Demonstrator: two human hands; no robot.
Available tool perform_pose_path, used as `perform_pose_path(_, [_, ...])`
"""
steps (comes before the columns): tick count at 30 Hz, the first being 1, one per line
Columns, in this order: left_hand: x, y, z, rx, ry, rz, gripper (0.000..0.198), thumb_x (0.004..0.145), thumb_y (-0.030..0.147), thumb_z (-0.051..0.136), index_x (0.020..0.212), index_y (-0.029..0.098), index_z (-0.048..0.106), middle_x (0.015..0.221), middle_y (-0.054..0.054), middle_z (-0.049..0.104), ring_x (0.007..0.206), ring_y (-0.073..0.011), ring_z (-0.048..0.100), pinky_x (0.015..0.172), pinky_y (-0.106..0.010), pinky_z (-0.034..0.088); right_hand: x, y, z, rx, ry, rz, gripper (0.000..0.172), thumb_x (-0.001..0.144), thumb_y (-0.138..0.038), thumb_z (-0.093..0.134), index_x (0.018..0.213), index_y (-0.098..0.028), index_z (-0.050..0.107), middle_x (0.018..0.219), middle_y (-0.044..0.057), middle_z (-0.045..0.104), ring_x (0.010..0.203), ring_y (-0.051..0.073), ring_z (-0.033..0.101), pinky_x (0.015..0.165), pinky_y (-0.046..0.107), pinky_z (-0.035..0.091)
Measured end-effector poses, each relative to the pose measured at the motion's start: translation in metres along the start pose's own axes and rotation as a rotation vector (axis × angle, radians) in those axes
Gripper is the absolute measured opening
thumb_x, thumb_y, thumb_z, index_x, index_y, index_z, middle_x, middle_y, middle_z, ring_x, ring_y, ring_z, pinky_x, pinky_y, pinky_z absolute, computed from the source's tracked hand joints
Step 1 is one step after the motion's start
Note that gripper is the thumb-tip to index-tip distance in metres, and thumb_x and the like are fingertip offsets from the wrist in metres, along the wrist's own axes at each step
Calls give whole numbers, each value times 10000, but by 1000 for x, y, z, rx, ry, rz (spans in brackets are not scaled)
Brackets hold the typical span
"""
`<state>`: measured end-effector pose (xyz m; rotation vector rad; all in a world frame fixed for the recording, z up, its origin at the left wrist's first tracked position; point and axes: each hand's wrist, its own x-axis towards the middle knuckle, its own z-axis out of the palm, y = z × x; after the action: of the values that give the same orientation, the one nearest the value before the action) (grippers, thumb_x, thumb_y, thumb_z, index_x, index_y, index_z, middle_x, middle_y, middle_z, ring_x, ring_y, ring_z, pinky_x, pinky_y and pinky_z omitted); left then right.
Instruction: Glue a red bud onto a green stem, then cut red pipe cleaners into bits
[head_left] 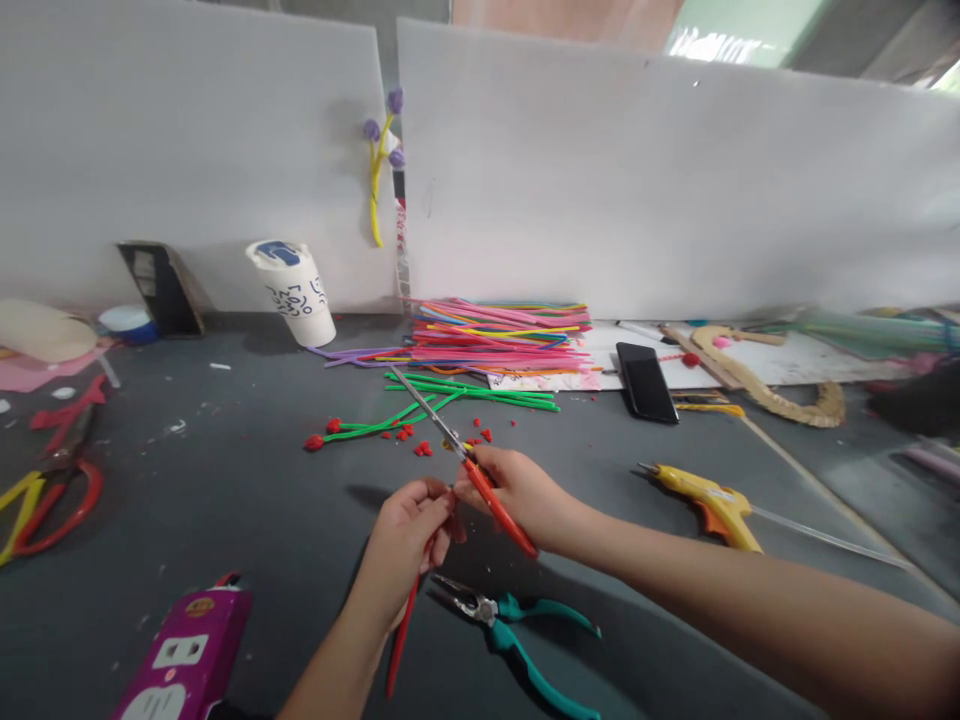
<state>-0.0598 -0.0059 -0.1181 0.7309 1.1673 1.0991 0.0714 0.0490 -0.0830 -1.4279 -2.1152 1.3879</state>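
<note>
My right hand (525, 490) is closed around a pair of scissors with red handles (501, 508); the blades point up and away to the left, looking closed together. Close beside it, my left hand (405, 530) pinches a red pipe cleaner (402, 640), whose long end hangs below the palm. The fingertips of both hands meet, and what lies between them is too small to make out. Just beyond are small red pieces (405, 433) and green pipe cleaners (360, 430), two of them tipped with red buds. Teal-handled pliers (517, 625) lie below my right hand.
A bundle of coloured pipe cleaners (495, 340) lies at the back, near a white cup (296, 295). To the right are a phone (646, 382) and a yellow glue gun (705, 500). Larger scissors (71, 490) and a purple power strip (187, 640) are at left.
</note>
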Motion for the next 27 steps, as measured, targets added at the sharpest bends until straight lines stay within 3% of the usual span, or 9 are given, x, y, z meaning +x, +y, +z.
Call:
perform_pose_path(7, [-1, 0, -1, 14, -7, 3, 183, 722, 283, 566, 642, 138, 490, 458, 9, 567, 313, -4, 272, 347, -149, 123, 1, 5, -3, -12, -12, -26, 138, 775, -295, 498, 724, -170, 468, 582, -49, 462, 478, 82, 434, 450, 188, 308])
perform_pose_path(12, [-1, 1, -5, -7, 81, 76, 143, 738, 263, 551, 681, 144, 497, 449, 42, 537, 326, -3, 267, 361, -146, 134, -4, 2, -17, -164, -37, -13, 378, 772, -544, 457, 665, -181, 466, 567, -36, 460, 509, 103, 427, 471, 205, 309])
perform_pose_path(17, [1, 2, -8, -76, 214, 156, 140, 746, 265, 549, 681, 158, 486, 487, 45, 544, 337, -14, 282, 360, -155, 163, -25, 0, -30, -431, -232, 110, 521, 737, -672, 379, 723, -175, 532, 650, 36, 579, 571, 161, 520, 500, 233, 335])
perform_pose_path(27, [-1, -1, -7, -3, 253, 209, 120, 749, 268, 551, 718, 152, 549, 496, 36, 547, 344, -17, 288, 367, -156, 181, -32, 5, -8, -442, -290, 89, 497, 793, -618, 325, 765, -181, 560, 656, 41, 602, 551, 151, 524, 472, 224, 317])
